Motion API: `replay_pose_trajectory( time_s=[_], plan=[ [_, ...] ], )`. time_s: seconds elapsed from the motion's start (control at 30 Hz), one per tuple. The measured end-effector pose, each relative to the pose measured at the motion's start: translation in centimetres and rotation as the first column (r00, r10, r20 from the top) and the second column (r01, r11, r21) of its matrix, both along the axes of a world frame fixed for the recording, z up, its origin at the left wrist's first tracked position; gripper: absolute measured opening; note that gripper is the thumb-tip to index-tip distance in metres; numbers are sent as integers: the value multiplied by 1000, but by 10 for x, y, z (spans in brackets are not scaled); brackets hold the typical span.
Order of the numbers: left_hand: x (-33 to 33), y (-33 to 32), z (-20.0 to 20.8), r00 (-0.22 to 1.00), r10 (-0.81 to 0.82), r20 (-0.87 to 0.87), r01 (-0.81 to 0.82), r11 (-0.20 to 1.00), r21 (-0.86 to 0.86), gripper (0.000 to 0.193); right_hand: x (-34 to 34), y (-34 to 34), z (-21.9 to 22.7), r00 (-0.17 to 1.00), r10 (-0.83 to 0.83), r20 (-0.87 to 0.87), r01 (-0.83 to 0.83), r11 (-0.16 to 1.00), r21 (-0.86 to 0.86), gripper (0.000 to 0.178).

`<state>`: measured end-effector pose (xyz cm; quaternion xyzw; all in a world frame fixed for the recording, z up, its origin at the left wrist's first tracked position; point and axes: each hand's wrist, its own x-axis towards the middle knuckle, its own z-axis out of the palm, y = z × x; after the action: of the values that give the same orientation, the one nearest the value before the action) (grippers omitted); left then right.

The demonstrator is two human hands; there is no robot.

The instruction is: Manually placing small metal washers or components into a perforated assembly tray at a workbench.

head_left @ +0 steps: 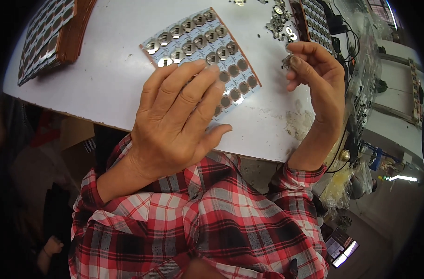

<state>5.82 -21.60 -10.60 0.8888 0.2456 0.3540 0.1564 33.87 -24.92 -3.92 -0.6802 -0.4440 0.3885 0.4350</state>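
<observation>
A circuit board panel (243, 87) with an orange edge lies tilted on the white table. Shiny metal coin-cell clips (188, 47) cover its far rows, while bare round pads show on the near right rows. My left hand (177, 104) rests over the panel's near left part, fingers stretched out and fingertips on or just above the clips. It hides the pads beneath. To the right of the panel, my right hand (316, 76) pinches a small metal clip (287, 62) between thumb and fingers, above the table; part of it is covered by the fingertips.
A loose pile of metal clips (278, 21) lies at the far right of the table (109, 60). Stacked panels (47, 39) stand at the far left, and another panel stack (316, 23) sits beyond the pile. Cables (351, 35) and plastic bags (340, 186) are at the right.
</observation>
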Motion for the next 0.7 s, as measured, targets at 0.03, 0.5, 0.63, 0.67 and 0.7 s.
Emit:
replay_pose_trajectory(
  time_s=[0.03,0.5,0.63,0.67,0.7],
  plan=[
    [-3,0,-1,999,-8,46,7,1000,18,60,-4,1,-1,998,41,-52,-41,999,-12,25],
    [-17,15,9,988,124,-96,-136,982,-133,86,-84,7,-16,957,163,-239,-181,982,-56,19],
    [-14,15,7,985,156,-79,-167,975,-148,85,-98,4,-19,965,234,-118,-239,970,-31,18],
    [-14,14,6,985,160,-68,-168,974,-150,85,-99,3,-21,969,236,-71,-238,971,-18,17],
    [-15,13,7,984,166,-70,-175,972,-157,85,-100,2,-21,971,222,-88,-223,975,-5,16]
  ],
)
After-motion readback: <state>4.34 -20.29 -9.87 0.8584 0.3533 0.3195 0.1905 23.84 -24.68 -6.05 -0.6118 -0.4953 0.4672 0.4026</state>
